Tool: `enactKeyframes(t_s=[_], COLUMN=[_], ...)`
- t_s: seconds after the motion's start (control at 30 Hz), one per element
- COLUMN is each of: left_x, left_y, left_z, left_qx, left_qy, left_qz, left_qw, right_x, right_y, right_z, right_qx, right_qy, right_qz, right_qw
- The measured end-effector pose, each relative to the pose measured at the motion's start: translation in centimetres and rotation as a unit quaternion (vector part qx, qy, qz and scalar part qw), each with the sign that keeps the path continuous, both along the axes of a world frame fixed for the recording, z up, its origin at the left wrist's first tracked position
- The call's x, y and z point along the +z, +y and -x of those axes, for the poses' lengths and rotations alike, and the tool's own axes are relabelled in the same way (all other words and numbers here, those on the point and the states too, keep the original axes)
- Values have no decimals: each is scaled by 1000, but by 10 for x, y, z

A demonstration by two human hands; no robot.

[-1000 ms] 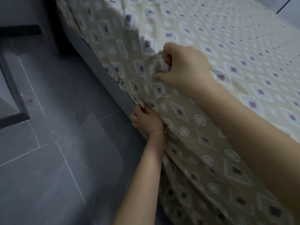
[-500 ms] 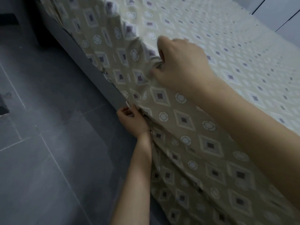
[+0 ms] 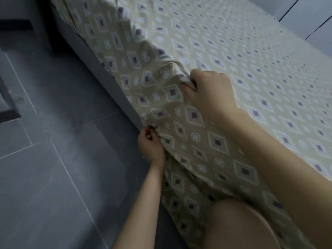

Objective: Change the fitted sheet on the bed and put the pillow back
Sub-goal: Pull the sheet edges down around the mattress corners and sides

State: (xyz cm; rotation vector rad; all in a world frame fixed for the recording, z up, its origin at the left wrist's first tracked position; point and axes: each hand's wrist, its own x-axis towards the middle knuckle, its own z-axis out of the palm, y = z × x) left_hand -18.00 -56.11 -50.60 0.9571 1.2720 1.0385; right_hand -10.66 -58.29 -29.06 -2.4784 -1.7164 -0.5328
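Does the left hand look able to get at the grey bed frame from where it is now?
Probably yes. The left hand pinches the hem of the sheet right beside the grey bed frame, with nothing between them. The right hand grips the sheet higher up, out of its way.

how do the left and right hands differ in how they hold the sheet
The left hand pinches the beige diamond-patterned fitted sheet at its lower hem; the right hand bunches a fold higher, at the top edge of the grey-sided bed. Both grip the same sheet.
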Motion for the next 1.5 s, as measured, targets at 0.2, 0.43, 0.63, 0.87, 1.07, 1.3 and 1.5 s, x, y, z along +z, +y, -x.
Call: enactKeyframes(t_s=[0.2,0.43,0.63,0.87,1.07,1.3,1.5], left_x=[16,30,40,43,52,47,43], left_y=[-1,-13,-6,0,15,12,7], left_z=[-8,-13,-21,-20,-40,-38,-12], left_qx=[30,-14,-32,1,-24,-82,-76], left_qy=[-23,17,-34,-73,-120,-239,-213], left_qz=[52,47,123,179,278,281,252], left_qw=[998,999,991,981,953,926,941], right_x=[7,11,17,18,20,16,16], right_y=[0,-4,0,-1,0,1,-1], right_z=[-9,-8,-11,-12,-13,-14,-12], right_qx=[-1,-7,6,15,23,23,27], right_qy=[169,264,285,303,268,282,284], right_qz=[-46,-91,-80,-94,-97,-109,-112], right_qw=[985,960,955,948,958,953,952])
